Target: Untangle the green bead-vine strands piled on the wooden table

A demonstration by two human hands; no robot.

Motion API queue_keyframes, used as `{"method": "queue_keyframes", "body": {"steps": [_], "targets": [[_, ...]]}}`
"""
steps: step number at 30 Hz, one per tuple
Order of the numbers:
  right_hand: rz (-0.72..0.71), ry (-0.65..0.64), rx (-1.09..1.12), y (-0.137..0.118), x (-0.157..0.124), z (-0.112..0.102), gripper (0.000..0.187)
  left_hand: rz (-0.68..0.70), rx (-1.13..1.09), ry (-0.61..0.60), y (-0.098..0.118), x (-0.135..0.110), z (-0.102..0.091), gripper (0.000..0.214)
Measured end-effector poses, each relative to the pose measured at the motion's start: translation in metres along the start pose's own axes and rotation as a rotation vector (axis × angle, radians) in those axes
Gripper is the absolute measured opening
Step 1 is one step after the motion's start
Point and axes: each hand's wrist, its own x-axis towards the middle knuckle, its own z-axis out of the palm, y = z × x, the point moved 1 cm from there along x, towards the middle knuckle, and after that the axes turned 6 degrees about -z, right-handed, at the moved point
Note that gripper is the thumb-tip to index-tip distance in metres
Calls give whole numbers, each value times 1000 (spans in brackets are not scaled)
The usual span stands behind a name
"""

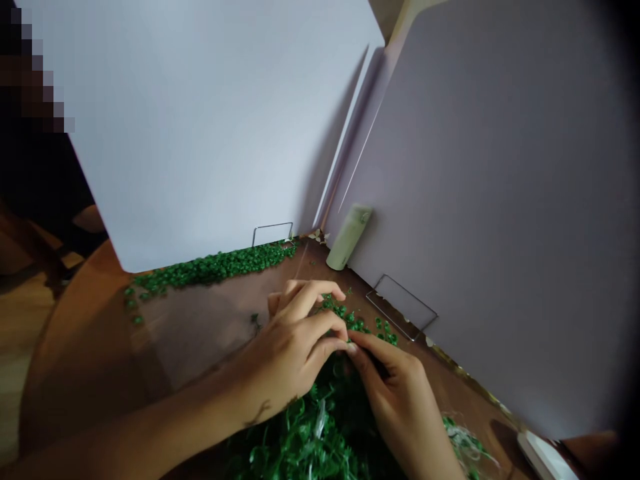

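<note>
My left hand (300, 333) reaches in from the lower left, thumb and index finger pinched together, other fingers curved. Its fingertips meet those of my right hand (400, 380), whose thumb and index finger also pinch. What they hold between them is too small and covered to make out. Under both hands lies a heap of glossy green plastic foliage (305, 440) with some clear strands. Small loose green pieces (357, 323) are scattered just beyond the fingertips. A long pile of similar green pieces (215, 267) runs along the foot of the left panel.
Two tall pale panels (210, 133) (490, 200) stand in a corner on the brown round table (75, 347). A light green cylinder (349, 239) leans at the right panel. Wire stands (273, 225) (403, 307) are at the panel bases. A white object (545, 457) lies lower right. A person sits left.
</note>
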Motion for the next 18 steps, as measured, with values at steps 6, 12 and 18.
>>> {"method": "queue_keyframes", "body": {"steps": [6, 12, 18], "targets": [[-95, 55, -26, -8, -5, 2, 29, -32, -91, 26, 2, -2, 0, 9], [-145, 62, -80, -5, -3, 0, 36, -167, -267, -45, 4, -6, 5, 7], [-227, 12, -70, -8, 0, -6, 32, -211, -334, -87, 3, -6, 5, 12]]}}
